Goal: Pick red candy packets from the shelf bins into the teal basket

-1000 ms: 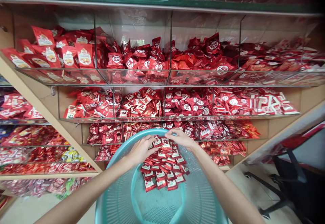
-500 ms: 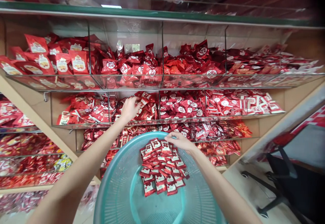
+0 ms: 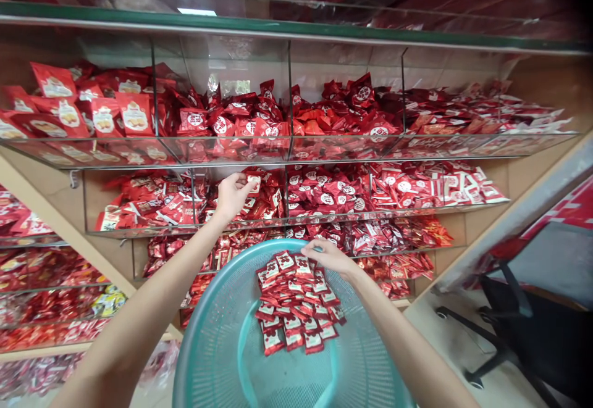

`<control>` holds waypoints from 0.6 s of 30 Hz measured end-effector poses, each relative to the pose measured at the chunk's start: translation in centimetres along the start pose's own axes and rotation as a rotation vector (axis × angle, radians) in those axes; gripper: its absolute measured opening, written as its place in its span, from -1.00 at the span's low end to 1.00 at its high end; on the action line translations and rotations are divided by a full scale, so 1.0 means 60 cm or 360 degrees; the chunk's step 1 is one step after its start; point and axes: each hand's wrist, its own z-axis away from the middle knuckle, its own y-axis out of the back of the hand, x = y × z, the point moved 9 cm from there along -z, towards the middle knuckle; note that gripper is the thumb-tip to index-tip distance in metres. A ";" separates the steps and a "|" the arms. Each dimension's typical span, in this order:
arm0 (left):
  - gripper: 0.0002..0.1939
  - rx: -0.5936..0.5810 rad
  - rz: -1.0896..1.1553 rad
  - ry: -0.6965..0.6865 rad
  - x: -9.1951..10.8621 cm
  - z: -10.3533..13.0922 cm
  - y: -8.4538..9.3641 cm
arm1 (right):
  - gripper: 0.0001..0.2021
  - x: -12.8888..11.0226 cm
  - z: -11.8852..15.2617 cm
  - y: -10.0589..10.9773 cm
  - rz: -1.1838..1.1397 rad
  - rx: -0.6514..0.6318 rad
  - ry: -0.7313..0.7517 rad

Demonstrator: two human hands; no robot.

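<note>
My left hand [image 3: 233, 195] reaches into a compartment of the middle shelf, its thumb and fingers pinched on a small red-and-white snack packet [image 3: 254, 184]. More red packets [image 3: 266, 205] lie heaped just below and beside it. My right hand [image 3: 328, 255] is closed over the far rim of a teal plastic mesh basket [image 3: 208, 309]. Inside the basket, a pile of red-and-cream wrapped packets [image 3: 296, 309] rests toward the far side, overlapping one another.
Glass dividers split the upper shelf [image 3: 259, 149] into bins of red packets. Lower shelves [image 3: 361, 238] carry more, close behind the basket rim. Another shelf unit [image 3: 41, 272] stands at left. A black office chair [image 3: 523, 315] is on the floor at right.
My left hand has shifted slightly left, and a packet now shows at its fingertips. The view has turned a little to the right. My right hand stays on the rim.
</note>
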 end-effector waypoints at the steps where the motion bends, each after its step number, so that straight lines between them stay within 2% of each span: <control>1: -0.65 0.0002 0.0167 0.0068 0.005 0.010 0.004 | -0.69 -0.001 -0.001 -0.001 -0.0013 -0.0005 -0.0014; 5: -0.58 -0.0201 0.0514 0.0290 0.030 0.071 -0.006 | -0.71 -0.007 -0.005 -0.009 -0.0052 -0.0023 -0.0018; 8: -0.47 -0.0430 0.0561 0.0436 0.030 0.126 -0.027 | -0.70 -0.011 -0.010 -0.015 -0.0035 -0.0040 0.0029; 10: -0.54 -0.0498 0.0549 0.0436 0.028 0.153 -0.035 | -0.70 -0.013 -0.012 -0.019 -0.0008 -0.0045 0.0055; 14: -0.74 -0.0446 0.0534 0.0329 0.030 0.179 -0.034 | -0.68 -0.009 -0.014 -0.025 0.0022 -0.0054 0.0059; 18: -0.82 -0.0342 0.0526 0.0132 0.055 0.195 -0.017 | -0.68 -0.002 -0.014 -0.027 0.0007 -0.0064 0.0027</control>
